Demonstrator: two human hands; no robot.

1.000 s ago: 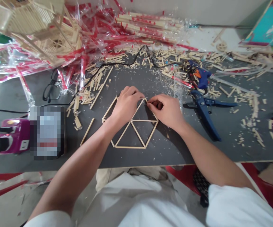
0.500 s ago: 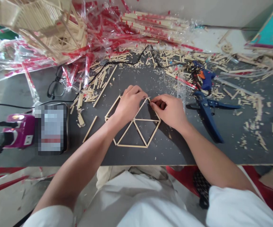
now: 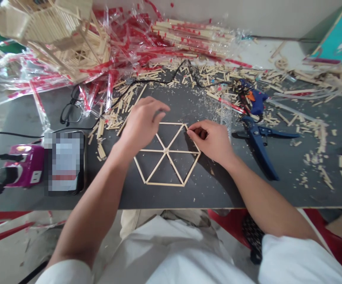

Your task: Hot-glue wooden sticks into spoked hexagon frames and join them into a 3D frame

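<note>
A flat six-sided frame of thin wooden sticks [image 3: 165, 184] lies on the grey table, its spokes meeting in the middle. My left hand [image 3: 144, 120] is over the frame's upper left part and hides it; its thumb and fingers are apart with nothing between them. At the upper right side, my right hand [image 3: 212, 140] has thumb and fingers pinched on the frame's edge stick, near the top right corner. The fingertips cover part of that stick.
Blue cutters [image 3: 261, 146] and a blue glue gun [image 3: 256, 100] lie at the right. At the left are a phone [image 3: 66, 161], a purple power socket [image 3: 25, 163] and glasses [image 3: 72, 113]. Stick offcuts [image 3: 215, 73] and wrapped stick bundles [image 3: 188, 35] spread behind.
My left hand has let go near the frame's top right corner and moved left and up, uncovering the top stick and the centre. My right hand has stayed almost in place.
</note>
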